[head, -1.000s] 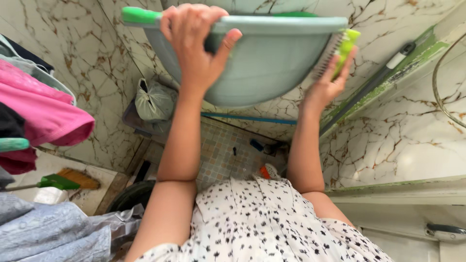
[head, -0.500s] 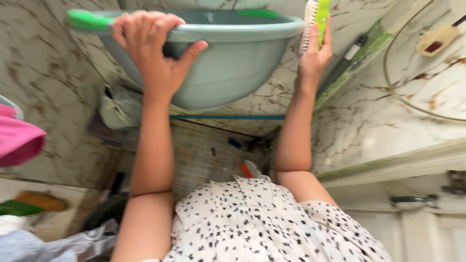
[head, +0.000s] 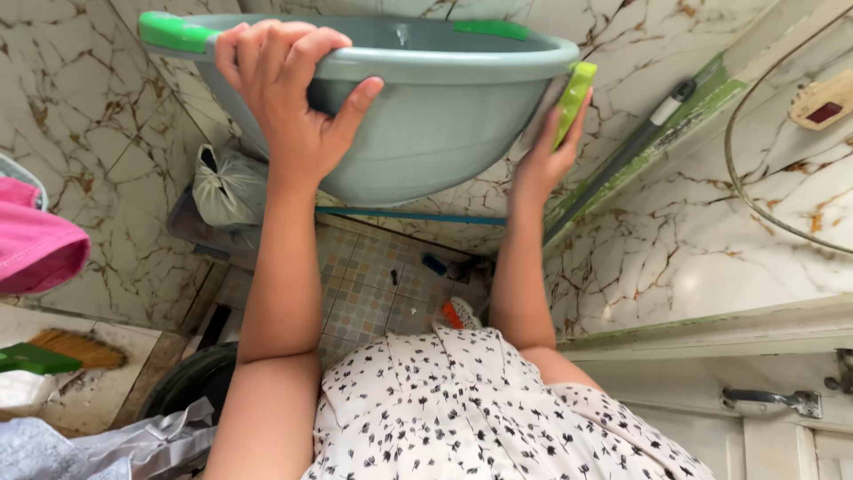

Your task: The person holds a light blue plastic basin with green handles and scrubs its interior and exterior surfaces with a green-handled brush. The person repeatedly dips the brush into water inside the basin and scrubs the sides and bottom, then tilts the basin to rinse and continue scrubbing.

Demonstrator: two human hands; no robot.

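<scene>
Both hands are raised out in front of the person, holding a grey-green plastic basin [head: 418, 116] up against the marbled wall tiles [head: 80, 151]. Her left hand [head: 289, 93] is closed firmly over the near rim: four fingers curl inside the bowl, and the thumb [head: 355, 102] presses against the outer wall just below the lip. Beside that grip, a bright green handle [head: 173, 31] juts from the rim, and a second green handle [head: 487, 28] sits on the far edge. Her right hand [head: 544, 160] is wrapped around a lime-green scrubbing brush [head: 573, 102], held upright, which lies against the basin's right side. I can see only a slice of the basin's inside, so I cannot tell what it holds.

Down below, on the small patterned floor tiles [head: 364, 293], a knotted pale bag [head: 227, 187] sits in the corner, and a dark bucket [head: 191, 382] stands near her left elbow. A pink cloth [head: 35, 249] hangs at the left edge, with a straw broom [head: 75, 348] lying beneath it. A grey mop handle [head: 622, 160] leans along the right-hand wall.
</scene>
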